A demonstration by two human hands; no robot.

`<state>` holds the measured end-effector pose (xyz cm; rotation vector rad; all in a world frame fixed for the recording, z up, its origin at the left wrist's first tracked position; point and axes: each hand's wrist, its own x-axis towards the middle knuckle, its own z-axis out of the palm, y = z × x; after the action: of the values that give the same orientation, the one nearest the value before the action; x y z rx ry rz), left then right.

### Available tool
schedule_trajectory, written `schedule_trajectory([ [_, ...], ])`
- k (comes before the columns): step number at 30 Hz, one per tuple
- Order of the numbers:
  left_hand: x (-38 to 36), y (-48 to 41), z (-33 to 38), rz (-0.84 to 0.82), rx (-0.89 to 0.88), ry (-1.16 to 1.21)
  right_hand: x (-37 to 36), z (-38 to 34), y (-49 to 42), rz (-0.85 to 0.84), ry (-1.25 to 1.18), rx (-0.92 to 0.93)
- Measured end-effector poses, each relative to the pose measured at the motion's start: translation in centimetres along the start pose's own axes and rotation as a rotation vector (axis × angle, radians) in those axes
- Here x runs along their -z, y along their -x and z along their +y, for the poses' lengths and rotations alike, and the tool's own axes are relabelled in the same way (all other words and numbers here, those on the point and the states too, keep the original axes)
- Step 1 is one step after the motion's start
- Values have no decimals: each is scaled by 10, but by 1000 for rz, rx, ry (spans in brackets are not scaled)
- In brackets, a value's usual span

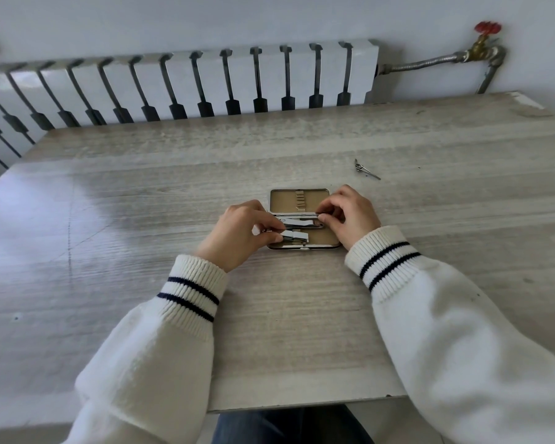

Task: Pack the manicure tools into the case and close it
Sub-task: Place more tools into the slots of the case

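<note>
While both hands are working inside the open case [329, 239], I'd say this is past the halfway mark but not done. The case lies flat on the table [285, 331] with its lid folded back on the far side, tan lining showing, and the elastic loops in the lid half look empty as far as I can tell. In the near half of the case there are at least three shiny metal pieces lying crosswise: a long thin tool [293, 215] nearest the hinge, a big nail clipper [302, 223] just below it, and a small clipper [297, 236] closest to the case's front edge. The left hand [237, 233] comes in at the case's left side and its fingertips pinch the left end of the small clipper, probably seating it in its slot. The right hand [350, 216] sits over the case's right side, fingers curled, pinching the right end of either the long thin tool or the big clipper; I can't tell which, since they lie close together there. One more tool [367, 169] is out on the table, beyond the case and off to its right, well apart from it. My read: that stray has to go in, then the lid gets swung shut.
</note>
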<state>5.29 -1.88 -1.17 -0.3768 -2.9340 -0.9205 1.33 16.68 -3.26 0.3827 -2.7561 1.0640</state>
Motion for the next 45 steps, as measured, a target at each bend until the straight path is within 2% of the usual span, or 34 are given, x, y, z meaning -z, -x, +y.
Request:
schedule_trajectory([
  [20,1,-2,-7,-2,-27,-41,3,-1,2,-10,14,8],
  [27,1,-3,-9,14,-11,-34,13,-5,11,-323,56,52],
  [45,-2,-5,-8,39,-56,-35,5,-3,7,-302,110,68],
])
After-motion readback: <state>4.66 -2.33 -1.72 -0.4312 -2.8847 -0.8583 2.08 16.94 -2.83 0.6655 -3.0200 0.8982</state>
